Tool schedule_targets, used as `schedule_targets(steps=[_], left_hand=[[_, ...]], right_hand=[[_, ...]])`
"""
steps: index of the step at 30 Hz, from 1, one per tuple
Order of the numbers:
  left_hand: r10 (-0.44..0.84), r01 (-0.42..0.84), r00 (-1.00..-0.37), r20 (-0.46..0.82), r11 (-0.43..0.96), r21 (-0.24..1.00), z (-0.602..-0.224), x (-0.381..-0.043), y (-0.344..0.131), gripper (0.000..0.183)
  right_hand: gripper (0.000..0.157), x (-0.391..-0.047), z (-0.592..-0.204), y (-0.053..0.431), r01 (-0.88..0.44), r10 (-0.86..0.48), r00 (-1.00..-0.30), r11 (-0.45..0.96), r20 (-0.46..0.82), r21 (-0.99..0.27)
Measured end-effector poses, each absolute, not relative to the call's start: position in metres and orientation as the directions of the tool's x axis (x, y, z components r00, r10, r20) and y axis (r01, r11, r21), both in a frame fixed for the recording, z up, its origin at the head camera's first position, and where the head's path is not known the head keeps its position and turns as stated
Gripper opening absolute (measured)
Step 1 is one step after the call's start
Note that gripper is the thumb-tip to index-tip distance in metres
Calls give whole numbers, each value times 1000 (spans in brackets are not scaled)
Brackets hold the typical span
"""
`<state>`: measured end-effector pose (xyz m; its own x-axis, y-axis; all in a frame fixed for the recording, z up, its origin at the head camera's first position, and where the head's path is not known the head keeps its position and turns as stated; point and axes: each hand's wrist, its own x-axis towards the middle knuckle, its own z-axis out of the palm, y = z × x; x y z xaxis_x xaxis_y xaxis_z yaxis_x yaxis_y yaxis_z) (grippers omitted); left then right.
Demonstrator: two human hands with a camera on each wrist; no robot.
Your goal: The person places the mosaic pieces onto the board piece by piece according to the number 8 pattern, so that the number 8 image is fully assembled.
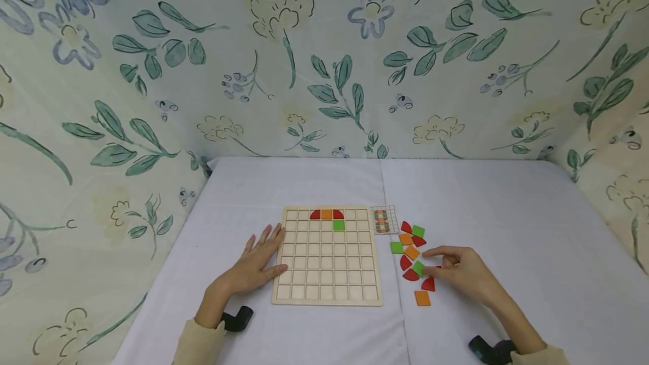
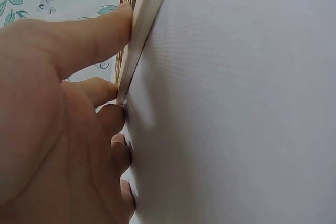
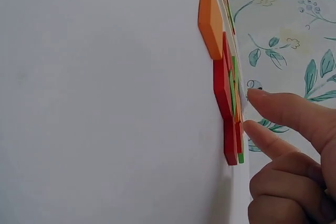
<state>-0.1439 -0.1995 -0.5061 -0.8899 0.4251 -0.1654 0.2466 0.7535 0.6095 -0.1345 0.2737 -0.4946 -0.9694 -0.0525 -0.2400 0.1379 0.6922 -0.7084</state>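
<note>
A pale wooden grid board (image 1: 327, 263) lies flat on the table. In its top row are two red quarter-circle tiles with an orange square tile (image 1: 327, 214) between them, and a green square tile (image 1: 338, 225) is below the right red one. My left hand (image 1: 258, 258) touches the board's left edge with spread fingers. Over the loose tiles to the right hovers my right hand (image 1: 463, 272), thumb and index finger apart around nothing, other fingers curled. Nearest its thumb are a green square (image 1: 418, 268) and a red quarter-circle (image 1: 428, 284).
A small card (image 1: 383, 219) with a printed coloured pattern touches the board's upper right side. Several red, orange and green tiles lie scattered below it, with one orange square (image 1: 422, 298) nearest the front. White cloth (image 1: 507, 201) covers the table, and a floral curtain (image 1: 284, 117) hangs behind.
</note>
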Motion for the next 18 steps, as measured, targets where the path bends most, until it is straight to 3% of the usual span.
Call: schedule_targets(steps=[9, 14, 18], left_hand=[[426, 249, -891, -159, 750, 613, -506, -144, -201, 84], [434, 258, -888, -155, 747, 613, -507, -144, -200, 84], [435, 257, -887, -156, 745, 616, -507, -144, -200, 84]], right_hand=[[39, -130, -496, 296, 142, -91, -956, 687, -279, -713], [29, -130, -502, 298, 64, -33, -990, 771, -141, -633], [34, -131, -503, 301, 57, 22, -997, 814, -67, -578]])
